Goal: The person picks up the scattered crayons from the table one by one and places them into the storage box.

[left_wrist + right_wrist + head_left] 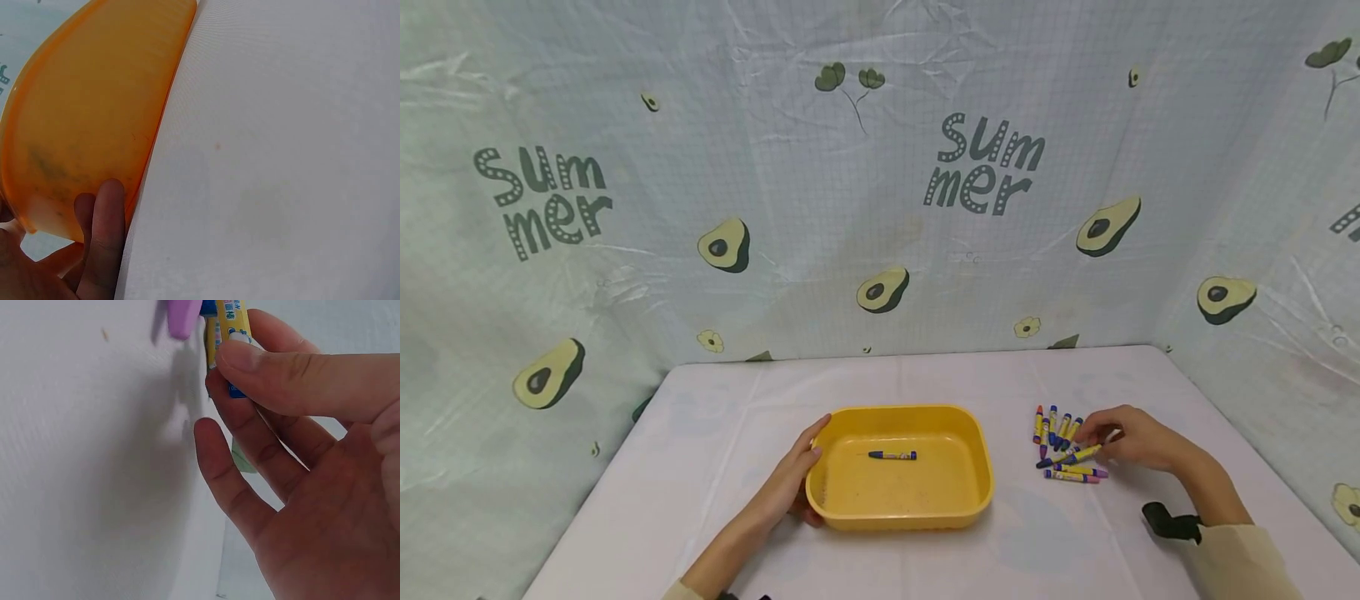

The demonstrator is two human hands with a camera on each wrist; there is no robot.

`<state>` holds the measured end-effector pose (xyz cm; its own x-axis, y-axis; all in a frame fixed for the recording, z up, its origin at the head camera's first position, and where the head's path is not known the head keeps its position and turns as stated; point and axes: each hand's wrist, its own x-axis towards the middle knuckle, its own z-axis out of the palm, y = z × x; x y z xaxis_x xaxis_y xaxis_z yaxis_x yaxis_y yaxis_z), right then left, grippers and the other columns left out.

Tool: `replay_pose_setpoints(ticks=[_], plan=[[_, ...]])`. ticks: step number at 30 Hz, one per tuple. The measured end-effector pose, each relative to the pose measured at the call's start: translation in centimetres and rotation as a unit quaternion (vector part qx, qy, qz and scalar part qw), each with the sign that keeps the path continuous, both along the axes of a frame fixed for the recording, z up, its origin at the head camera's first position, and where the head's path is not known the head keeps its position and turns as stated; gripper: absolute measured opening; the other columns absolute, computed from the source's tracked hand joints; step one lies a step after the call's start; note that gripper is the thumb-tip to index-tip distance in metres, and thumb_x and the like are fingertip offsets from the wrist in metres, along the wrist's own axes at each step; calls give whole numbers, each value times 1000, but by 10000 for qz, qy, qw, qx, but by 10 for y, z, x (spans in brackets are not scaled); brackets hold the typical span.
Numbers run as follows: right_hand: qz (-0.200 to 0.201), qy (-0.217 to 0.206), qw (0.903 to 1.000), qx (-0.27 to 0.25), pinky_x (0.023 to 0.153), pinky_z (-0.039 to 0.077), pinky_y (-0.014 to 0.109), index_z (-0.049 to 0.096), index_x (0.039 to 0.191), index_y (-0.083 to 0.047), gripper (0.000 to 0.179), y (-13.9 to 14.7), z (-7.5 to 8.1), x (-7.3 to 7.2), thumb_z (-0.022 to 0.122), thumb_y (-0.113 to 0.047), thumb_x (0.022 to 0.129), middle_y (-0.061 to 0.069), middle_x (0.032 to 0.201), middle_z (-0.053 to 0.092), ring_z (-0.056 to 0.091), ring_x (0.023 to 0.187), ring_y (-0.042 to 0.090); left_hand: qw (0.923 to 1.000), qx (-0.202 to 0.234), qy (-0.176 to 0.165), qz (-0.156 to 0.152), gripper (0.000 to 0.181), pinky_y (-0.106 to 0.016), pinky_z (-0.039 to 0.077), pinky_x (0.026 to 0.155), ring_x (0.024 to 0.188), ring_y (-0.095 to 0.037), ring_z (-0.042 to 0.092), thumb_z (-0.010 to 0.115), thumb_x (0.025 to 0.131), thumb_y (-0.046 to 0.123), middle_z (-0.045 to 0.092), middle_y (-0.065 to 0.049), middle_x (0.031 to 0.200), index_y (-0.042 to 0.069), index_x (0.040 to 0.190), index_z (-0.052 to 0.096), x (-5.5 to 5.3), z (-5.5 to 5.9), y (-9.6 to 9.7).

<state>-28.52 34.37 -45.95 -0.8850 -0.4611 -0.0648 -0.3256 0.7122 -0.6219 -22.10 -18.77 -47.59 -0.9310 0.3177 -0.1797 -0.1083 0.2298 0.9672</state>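
The pale table [1045, 550] spans the lower frame; at its centre sits the yellow tray [902, 497], gripped along its left edge by the left hand [788, 485]. Farther right, the right hand [1138, 438] pinches a crayon [232, 319]; brushing fingers could scatter its neighbours (they overlap). Counted: one tray, two hands, one crayon inside it, roughly ten at right, exact number unclear.

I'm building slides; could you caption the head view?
Left hand holds a yellow tray containing one crayon; right hand pinches another at a cluster.
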Motion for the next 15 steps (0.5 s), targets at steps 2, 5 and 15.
replay_pose_setpoints(ticks=[2,5,15], plan=[[102,119,9998,-127,72,53,19,71,100,-12,23,4,2,1,67,-1,80,3,97,68,57,84,5,10000,14,-1,-14,45,-43,58,53,59,-25,60,29,104,44,35,-21,148,47,148,19,0,-1,0],[273,403,9985,-251,74,53,18,72,102,-12,23,8,6,2,67,-1,83,2,100,70,57,87,1,10000,1,9,-9,45,-42,58,52,61,-25,60,29,104,44,31,-20,151,48,148,19,-1,-1,0],[-205,829,9958,-332,76,52,16,71,107,-11,26,-1,10,4,60,3,87,3,102,67,56,87,0,10000,-62,-3,27,46,-41,58,52,60,-25,61,30,104,44,34,-20,149,48,148,18,0,-2,0]])
